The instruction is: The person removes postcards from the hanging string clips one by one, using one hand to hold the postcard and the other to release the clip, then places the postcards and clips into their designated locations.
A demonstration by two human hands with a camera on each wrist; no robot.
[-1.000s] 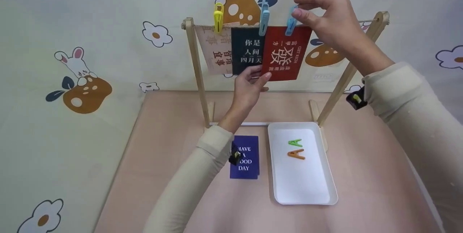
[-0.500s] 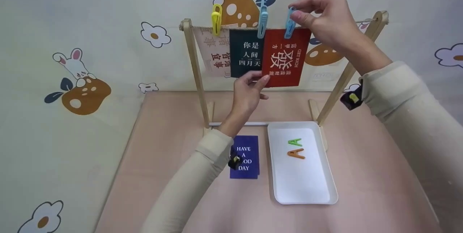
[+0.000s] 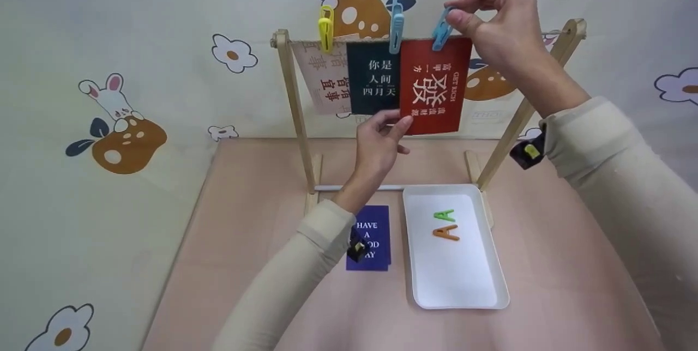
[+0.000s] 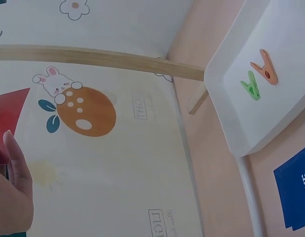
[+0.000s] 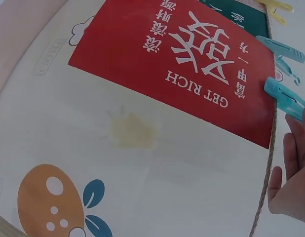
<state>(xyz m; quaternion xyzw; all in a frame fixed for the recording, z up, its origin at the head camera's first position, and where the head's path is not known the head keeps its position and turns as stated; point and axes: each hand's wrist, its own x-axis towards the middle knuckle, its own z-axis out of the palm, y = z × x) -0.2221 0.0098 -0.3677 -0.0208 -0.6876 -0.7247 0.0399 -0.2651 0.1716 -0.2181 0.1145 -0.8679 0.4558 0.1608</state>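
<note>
A red card (image 3: 436,86) with white characters hangs at the rope (image 5: 263,192) of a wooden stand. My left hand (image 3: 377,144) pinches its lower left corner between thumb and fingers. Up at the card's top edge, my right hand (image 3: 501,24) pinches the upper end of a blue clothespin (image 3: 443,29), whose lower end overlaps the card and rope. Left of the red card hang a dark green card (image 3: 373,76) and a pale pink card (image 3: 324,81). Another blue clothespin (image 3: 396,26) sits where the green and red cards meet, and a yellow clothespin (image 3: 326,29) is on the pink card.
The stand's wooden posts (image 3: 297,111) rise from the pink table (image 3: 262,231). In front stands a white tray (image 3: 455,280) with a green clothespin (image 3: 444,215) and an orange clothespin (image 3: 447,233). Blue cards (image 3: 376,264) lie left of it. A patterned wall stands close behind.
The held blue clothespin has gone from nearly upright to tilted, its top leaning right, as my right hand shifted slightly up and right. My left hand still pinches the red card.
</note>
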